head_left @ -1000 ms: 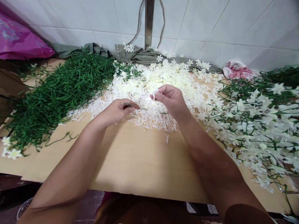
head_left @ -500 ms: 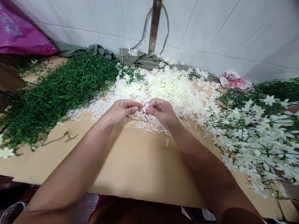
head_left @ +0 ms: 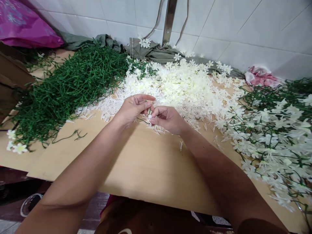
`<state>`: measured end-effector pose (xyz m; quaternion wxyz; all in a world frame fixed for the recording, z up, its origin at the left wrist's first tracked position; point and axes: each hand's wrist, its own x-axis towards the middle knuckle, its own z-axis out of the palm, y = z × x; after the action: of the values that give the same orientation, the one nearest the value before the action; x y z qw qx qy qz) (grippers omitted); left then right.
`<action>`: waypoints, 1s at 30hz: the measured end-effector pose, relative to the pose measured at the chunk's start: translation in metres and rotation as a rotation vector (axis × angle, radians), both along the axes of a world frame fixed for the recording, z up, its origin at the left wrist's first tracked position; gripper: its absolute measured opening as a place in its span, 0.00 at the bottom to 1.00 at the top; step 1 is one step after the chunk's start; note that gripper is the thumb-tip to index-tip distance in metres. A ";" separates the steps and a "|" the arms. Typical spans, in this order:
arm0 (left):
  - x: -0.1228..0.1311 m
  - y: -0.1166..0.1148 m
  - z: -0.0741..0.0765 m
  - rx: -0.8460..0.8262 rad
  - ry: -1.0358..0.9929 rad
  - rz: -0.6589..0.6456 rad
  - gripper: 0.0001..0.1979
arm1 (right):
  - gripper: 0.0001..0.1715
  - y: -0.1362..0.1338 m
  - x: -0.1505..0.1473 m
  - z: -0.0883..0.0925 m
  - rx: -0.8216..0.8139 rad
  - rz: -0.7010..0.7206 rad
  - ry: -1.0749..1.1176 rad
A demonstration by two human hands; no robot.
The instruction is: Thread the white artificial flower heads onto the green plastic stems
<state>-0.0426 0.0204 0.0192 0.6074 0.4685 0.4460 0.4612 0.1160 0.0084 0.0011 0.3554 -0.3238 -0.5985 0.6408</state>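
One green stem (head_left: pixel 149 111) is pinched in the left hand (head_left: pixel 133 109), one white piece (head_left: pixel 150 117) in the right hand (head_left: pixel 170 120), both by the white heap's (head_left: pixel 186 81) near edge. Left of the heap lie loose stems (head_left: pixel 80 78); right, stemmed flowers (head_left: pixel 273 139); behind, cloth (head_left: pixel 158 55); far left, a bag (head_left: pixel 26 29), contents hidden.

A wall of large, pale grey-white tiles (head_left: pixel 243 29) spans the back, its thin joints running at a slant. A dark metal upright (head_left: pixel 169 22) stands against it, with a looping grey cord (head_left: pixel 159 11) on either side. In front is a broad work surface (head_left: pixel 141 165) topped with smooth, tan sheeting—apparently cardboard. Light is brightest toward the middle; soft shadow dims the wall's right side. Below the near edge, a purplish-brown surface (head_left: pixel 94 211) shows dimly—floor or low furniture, unclear which.
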 end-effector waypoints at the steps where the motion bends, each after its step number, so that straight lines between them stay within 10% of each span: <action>1: 0.001 -0.001 0.001 0.002 0.005 0.018 0.16 | 0.21 0.000 0.001 0.001 0.000 0.015 -0.005; 14: 0.001 -0.002 -0.005 0.059 0.276 -0.053 0.11 | 0.22 0.016 0.019 0.003 0.099 -0.225 0.065; 30: -0.003 -0.002 0.000 0.245 0.450 -0.365 0.15 | 0.21 0.016 0.020 0.001 0.034 -0.167 0.058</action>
<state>-0.0457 0.0187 0.0188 0.5052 0.7008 0.4188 0.2798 0.1355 0.0240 0.0023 0.4304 -0.3479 -0.5694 0.6079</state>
